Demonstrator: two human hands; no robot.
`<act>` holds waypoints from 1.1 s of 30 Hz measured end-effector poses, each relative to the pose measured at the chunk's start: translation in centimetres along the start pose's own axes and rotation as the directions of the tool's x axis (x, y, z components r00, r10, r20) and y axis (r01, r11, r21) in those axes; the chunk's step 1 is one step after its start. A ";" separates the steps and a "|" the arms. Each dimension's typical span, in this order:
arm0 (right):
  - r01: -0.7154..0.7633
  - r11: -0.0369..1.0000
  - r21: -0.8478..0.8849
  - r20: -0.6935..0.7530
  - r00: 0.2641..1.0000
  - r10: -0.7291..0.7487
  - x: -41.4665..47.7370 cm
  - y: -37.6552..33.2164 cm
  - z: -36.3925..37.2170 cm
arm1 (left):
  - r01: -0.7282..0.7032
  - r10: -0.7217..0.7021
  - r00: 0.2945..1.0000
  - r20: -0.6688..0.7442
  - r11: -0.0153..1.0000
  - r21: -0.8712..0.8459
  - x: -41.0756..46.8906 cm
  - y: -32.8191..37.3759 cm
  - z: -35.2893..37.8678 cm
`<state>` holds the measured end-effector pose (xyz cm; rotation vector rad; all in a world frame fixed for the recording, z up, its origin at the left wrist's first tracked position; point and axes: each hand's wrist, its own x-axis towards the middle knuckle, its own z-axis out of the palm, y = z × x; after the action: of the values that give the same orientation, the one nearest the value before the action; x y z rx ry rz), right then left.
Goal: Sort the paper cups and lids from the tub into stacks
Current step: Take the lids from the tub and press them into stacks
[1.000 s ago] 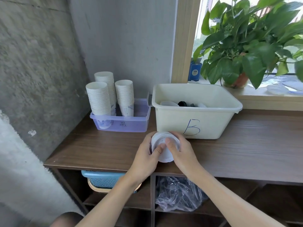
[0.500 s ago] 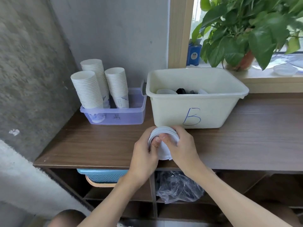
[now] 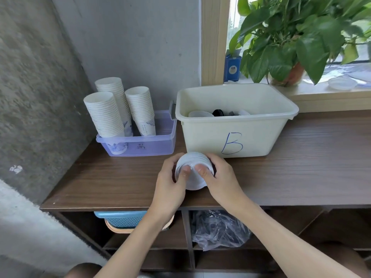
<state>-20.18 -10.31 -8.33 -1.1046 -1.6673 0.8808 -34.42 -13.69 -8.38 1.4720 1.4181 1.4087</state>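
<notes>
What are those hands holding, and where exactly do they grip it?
A small stack of white lids. The left hand and right hand curl round its opposite edges, thumbs pressing on the face turned toward the camera.

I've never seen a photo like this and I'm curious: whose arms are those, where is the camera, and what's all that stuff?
There is no machine here: those are a person's own arms. The camera sits on their head and looks down, so you see what they see. The left hand and right hand both hold a stack of white lids, thumbs on its front. Behind it, on the wooden top, stands a cream tub marked B, with a few white and black pieces inside. Left of it, a purple tray holds three tall stacks of paper cups.
</notes>
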 end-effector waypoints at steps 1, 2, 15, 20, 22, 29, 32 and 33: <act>0.005 1.000 0.008 0.007 1.000 -0.005 0.0 0.1 0.0 | -0.018 0.018 1.000 0.017 1.000 0.008 -0.1 0.2 0.0; 0.011 1.000 0.014 0.010 1.000 -0.011 0.0 0.2 0.0 | -0.039 0.038 0.999 0.023 0.999 0.013 -0.1 0.5 0.2; -0.043 0.999 0.021 0.044 0.998 0.042 -0.2 -0.1 0.2 | 0.014 -0.012 0.998 -0.060 1.000 0.027 0.0 0.6 0.8; -0.013 0.999 -0.032 0.040 0.999 0.014 -0.1 0.1 0.2 | 0.047 -0.042 0.996 -0.074 0.997 0.065 -0.1 1.1 0.9; -0.015 0.999 -0.032 0.013 1.000 0.016 0.0 0.1 0.1 | 0.049 -0.046 0.998 -0.052 0.996 0.068 -0.1 1.3 0.9; -0.044 0.997 0.061 0.051 0.998 0.041 0.2 -0.1 0.1 | 0.117 -0.121 0.992 -0.046 0.990 -0.077 0.3 0.1 0.0; 0.004 1.000 0.007 0.011 1.000 -0.004 0.3 0.3 0.0 | 0.074 -0.072 0.997 0.025 0.995 -0.067 0.2 0.3 -0.1; 0.015 1.000 0.006 0.006 1.000 -0.015 0.3 0.4 -0.1 | 0.043 -0.042 0.999 0.035 0.998 -0.048 0.1 0.5 -0.1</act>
<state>-20.07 -9.88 -8.54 -1.0854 -1.6746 0.8796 -34.36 -13.68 -7.88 1.4206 1.3774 1.3762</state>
